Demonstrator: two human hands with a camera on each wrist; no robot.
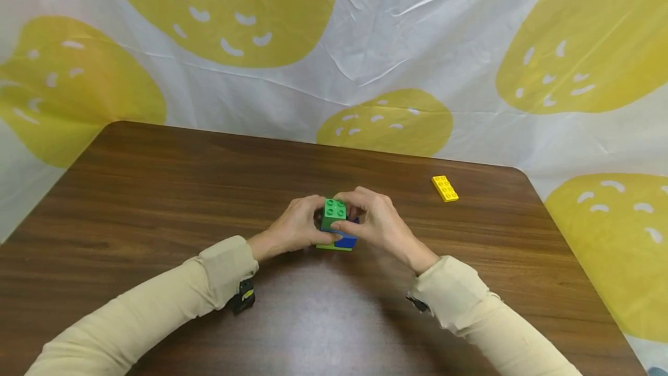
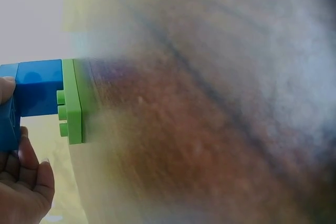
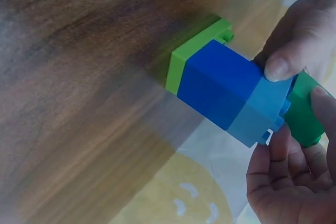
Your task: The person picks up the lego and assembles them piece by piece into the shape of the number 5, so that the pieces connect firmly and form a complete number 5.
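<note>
A: What is the left hand point(image 1: 294, 228) doing?

B: Its fingers are curled round the left side of a small stack of toy bricks in the middle of the table point(image 1: 156, 190). In the right wrist view its thumb presses on the upper blue brick.

A: And the right hand point(image 1: 377, 222)?

B: It pinches the green brick point(image 1: 334, 211) on top of the stack, thumb across the near face and fingers curled over the far side. From the head view, that green brick sits on the stack or just above it; the exact seat is hidden by the fingers.

A: What is under the green brick?

B: A light blue brick point(image 3: 260, 114), then a darker blue brick point(image 3: 218, 82), and at the bottom a thin lime-green plate point(image 3: 197, 48) that rests flat on the wood. The left wrist view shows the same plate and blue brick from the side, with the tabletop badly blurred.

A: Anything else around them?

B: A flat yellow brick point(image 1: 445, 188) lies by itself near the far right corner of the table, well apart from both hands. Cream sleeves point(image 1: 209, 283) cover both forearms, and a white cloth with big yellow shapes point(image 1: 365, 62) hangs behind the table.
</note>
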